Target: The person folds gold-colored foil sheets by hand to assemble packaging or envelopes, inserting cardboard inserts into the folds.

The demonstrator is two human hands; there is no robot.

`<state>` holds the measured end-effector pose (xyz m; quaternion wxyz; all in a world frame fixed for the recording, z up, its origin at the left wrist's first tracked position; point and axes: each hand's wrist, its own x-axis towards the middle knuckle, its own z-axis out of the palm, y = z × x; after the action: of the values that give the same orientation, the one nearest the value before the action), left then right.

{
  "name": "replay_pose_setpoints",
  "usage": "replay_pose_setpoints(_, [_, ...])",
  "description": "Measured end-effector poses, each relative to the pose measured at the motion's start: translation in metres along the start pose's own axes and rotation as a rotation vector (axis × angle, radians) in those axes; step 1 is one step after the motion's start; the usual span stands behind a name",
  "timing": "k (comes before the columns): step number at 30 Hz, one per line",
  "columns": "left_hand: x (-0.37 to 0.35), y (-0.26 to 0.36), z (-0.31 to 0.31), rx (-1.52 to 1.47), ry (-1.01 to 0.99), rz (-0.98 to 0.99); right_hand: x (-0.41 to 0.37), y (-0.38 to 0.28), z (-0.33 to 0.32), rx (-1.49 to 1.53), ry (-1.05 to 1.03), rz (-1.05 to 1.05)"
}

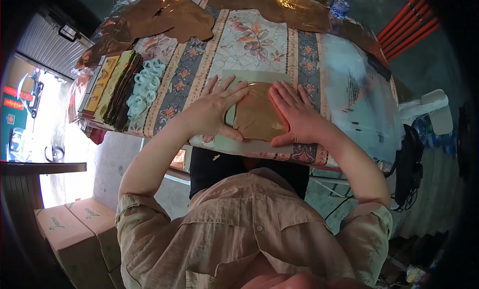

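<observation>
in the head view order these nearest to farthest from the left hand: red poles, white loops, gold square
1. Gold square, just right of the left hand
2. White loops, off to the left
3. Red poles, far right

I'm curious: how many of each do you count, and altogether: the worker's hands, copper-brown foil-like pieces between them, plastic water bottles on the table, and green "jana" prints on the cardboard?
Hands: 2 (left hand, right hand)
Copper-brown foil-like piece: 1
Plastic water bottle: 1
Green "jana" prints: 2
Total: 6
</observation>
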<state>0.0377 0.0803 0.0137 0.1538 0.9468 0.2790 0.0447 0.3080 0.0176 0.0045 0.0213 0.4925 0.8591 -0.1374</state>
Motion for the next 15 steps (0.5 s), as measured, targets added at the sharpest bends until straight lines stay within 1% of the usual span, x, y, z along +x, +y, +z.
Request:
replay_pose_setpoints(3, [-0.0019,-0.0019,0.0009,-0.056,-0.039,-0.020,0.0006,0.0015,0.0012,-0.002,0.007,-0.005])
replay_pose_setpoints(6, [-0.0006,-0.0038,-0.0003,-0.034,-0.058,0.005,0.0006,0.0023,0.0018,0.009,0.011,-0.006])
replay_pose_setpoints(11, [0.0000,-0.0031,-0.0028,-0.038,-0.118,-0.008,0.0020,0.0041,0.0056,0.011,0.016,-0.010])
replay_pose_setpoints(15, [0.0003,-0.0043,-0.0036,-0.024,-0.110,0.024,0.0012,0.0039,0.0052,0.013,0.019,0.002])
